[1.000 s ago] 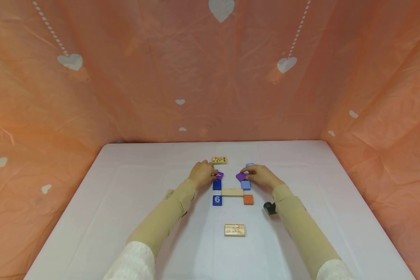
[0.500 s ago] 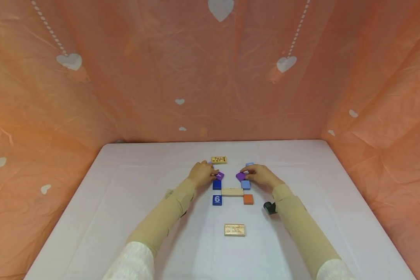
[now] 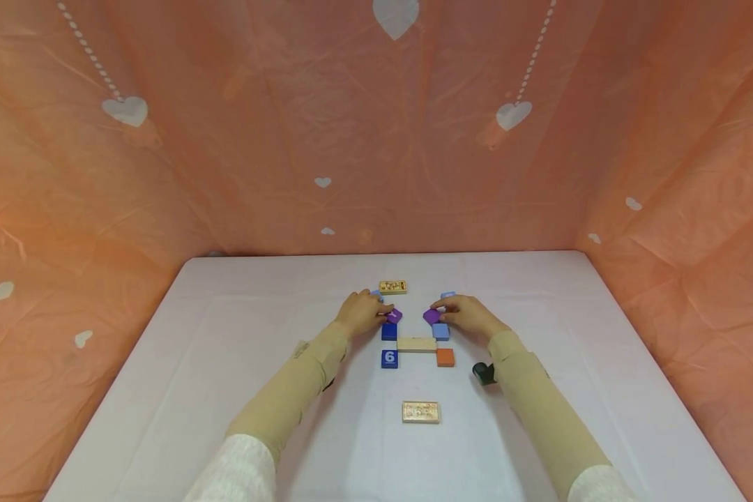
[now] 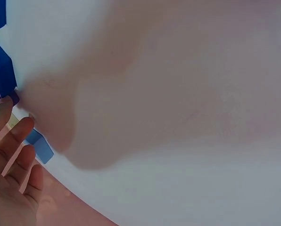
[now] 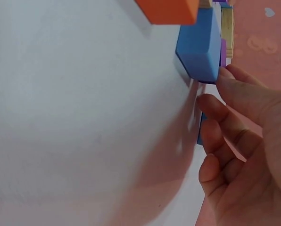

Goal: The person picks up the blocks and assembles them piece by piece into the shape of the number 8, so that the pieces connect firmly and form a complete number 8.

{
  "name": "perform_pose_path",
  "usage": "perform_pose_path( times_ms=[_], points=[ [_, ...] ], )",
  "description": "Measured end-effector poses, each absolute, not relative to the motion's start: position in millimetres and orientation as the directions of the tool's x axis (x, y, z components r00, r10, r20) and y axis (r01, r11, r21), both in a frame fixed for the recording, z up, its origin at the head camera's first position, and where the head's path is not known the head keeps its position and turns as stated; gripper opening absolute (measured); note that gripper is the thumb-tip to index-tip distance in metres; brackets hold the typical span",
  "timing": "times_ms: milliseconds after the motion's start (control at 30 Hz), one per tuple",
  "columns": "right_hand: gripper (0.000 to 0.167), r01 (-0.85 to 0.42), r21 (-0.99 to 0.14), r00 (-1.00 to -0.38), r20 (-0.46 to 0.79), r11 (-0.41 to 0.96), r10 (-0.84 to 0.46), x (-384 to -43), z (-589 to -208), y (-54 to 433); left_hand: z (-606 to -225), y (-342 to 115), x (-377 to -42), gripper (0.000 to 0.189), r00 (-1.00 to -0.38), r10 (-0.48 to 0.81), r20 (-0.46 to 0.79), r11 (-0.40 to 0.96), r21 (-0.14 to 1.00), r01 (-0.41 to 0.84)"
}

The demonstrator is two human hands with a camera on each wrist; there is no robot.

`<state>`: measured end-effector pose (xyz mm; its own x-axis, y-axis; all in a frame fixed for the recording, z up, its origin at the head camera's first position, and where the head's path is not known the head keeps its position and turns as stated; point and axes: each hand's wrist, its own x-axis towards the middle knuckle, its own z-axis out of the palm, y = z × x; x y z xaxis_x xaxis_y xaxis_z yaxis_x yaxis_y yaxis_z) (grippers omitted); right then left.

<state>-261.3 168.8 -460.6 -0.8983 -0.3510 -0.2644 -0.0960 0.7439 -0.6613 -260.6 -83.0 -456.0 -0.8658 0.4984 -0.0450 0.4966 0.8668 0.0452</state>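
Note:
With thumb and finger my left hand [image 3: 360, 314] pinches a purple block [image 3: 394, 316] turned at an angle. Opposite it, my right hand [image 3: 470, 316] pinches another purple block [image 3: 432, 316], also angled. A dark blue block [image 3: 389, 332] sits just in front of the left purple block, and a light blue block [image 3: 440, 332] in front of the right one. Both wrist views show the thumbs [image 4: 1, 113] [image 5: 239, 94] against purple, mostly hidden behind these blue blocks. Further light blue blocks [image 3: 378, 295] [image 3: 448, 295] lie partly covered behind the hands.
A plain wooden plank [image 3: 417, 345] lies between the two columns. Nearer are a blue block marked 6 [image 3: 390, 359] and an orange block [image 3: 445, 358]. Patterned wooden tiles [image 3: 421, 412] [image 3: 392, 287] lie at front and back. A dark green object [image 3: 484, 373] is beside the right sleeve.
My left fingers have shifted very slightly, and more of the light blue block behind that hand shows. The right hand and the other blocks look the same.

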Motion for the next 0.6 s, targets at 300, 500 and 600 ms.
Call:
perform_pose_path(
  times_ms=[300,500,600],
  points=[
    [0.029,-0.137,-0.64,-0.898,-0.242,0.756,-0.368,-259.5,-458.9,167.1,-457.5,-84.5,-258.1,0.031,-0.837,0.547,0.02,0.837,0.023,0.547],
    [0.029,-0.153,-0.624,-0.902,-0.23,0.766,-0.367,-257.2,-456.3,164.6,-457.7,-84.7,-257.3,0.03,-0.828,0.559,0.047,0.826,0.045,0.561],
    [0.028,-0.179,-0.614,-0.901,-0.212,0.769,-0.379,-256.6,-455.7,164.8,-456.1,-83.9,-257.5,0.029,-0.828,0.56,0.036,0.826,0.057,0.561]
  ],
)
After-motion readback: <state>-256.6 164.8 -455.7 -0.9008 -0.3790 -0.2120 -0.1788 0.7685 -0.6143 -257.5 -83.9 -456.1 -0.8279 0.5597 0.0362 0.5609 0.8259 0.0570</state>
